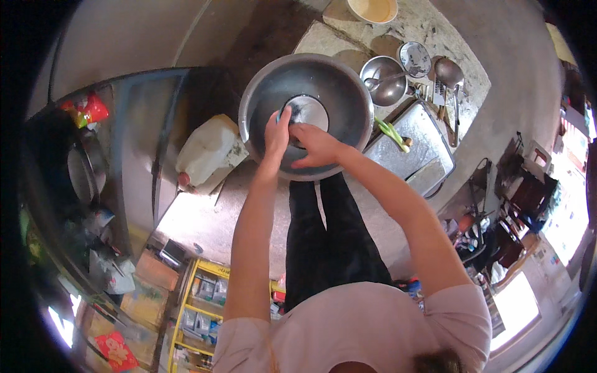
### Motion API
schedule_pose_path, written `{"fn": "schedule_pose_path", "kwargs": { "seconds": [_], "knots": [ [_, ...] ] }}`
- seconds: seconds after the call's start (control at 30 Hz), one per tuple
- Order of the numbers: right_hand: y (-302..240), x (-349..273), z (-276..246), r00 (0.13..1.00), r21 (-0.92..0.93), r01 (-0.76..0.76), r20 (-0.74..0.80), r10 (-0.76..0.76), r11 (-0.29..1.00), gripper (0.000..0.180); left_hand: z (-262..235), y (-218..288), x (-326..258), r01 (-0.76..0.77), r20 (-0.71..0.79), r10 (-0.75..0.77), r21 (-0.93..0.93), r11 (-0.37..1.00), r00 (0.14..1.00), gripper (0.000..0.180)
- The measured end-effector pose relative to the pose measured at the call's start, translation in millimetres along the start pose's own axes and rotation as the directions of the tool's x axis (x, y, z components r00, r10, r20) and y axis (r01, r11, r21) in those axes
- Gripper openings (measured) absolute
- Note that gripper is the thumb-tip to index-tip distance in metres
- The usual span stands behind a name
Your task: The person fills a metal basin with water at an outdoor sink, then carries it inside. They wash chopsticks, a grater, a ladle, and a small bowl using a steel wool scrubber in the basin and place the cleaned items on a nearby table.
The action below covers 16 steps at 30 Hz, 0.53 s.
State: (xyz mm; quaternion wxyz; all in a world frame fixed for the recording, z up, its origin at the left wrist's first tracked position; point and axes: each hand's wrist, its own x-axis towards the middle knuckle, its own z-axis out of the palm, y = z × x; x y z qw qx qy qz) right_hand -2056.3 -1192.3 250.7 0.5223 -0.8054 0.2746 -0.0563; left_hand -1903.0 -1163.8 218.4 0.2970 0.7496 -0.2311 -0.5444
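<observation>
Both bare forearms run up from the lower edge toward twelve o'clock and meet inside a large round stainless-steel basin (306, 115). The left hand (277, 133) is stretched nearly straight, fingers curled over a small blue scrubbing pad (285, 114) and pressing it against the rim of a shiny round steel plate (306, 112) that lies in the bottom of the basin. The right hand (315, 145) comes in bent at the elbow from four o'clock, its fingers spread over the lower edge of the same plate. The two hands sit close together, nearly touching, with the plate just at twelve o'clock of them. The basin's inside looks dark and wet.

At two o'clock of the basin, on the speckled stone desk (435, 31), stands a smaller steel bowl (384, 81) with a spoon lying in it; just beyond it is a small patterned dish (415, 59), and beside that a steel ladle (449, 73). A rectangular steel tray (413, 144) at three o'clock holds a green spring onion (393, 132). A cream-coloured bowl (373, 9) sits at the top edge. At nine o'clock of the basin lies a white plastic jerrycan (208, 151) on its side.
</observation>
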Motion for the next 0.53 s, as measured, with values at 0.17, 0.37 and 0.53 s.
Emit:
{"fn": "schedule_pose_path", "kwargs": {
  "seconds": [0.17,0.37,0.53],
  "knots": [
    [21.8,-16.7,-15.8,0.998,-0.574,-0.013,-0.057,-0.025,0.818,0.026,4.5,17.4,-17.8,-0.027,-0.183,0.047,0.113,0.993,0.982,0.065],
    [21.7,-5.5,-3.5,0.881,-0.478,-0.468,-0.323,0.347,0.744,0.039,12.0,25.6,-36.8,-0.239,-0.336,0.387,0.407,0.882,0.858,0.075],
    [62.1,0.7,51.7,0.855,-0.430,-0.496,-0.396,0.336,0.754,0.061,13.8,2.7,-31.9,-0.359,-0.296,0.525,0.467,0.808,0.798,0.079]
  ]
}}
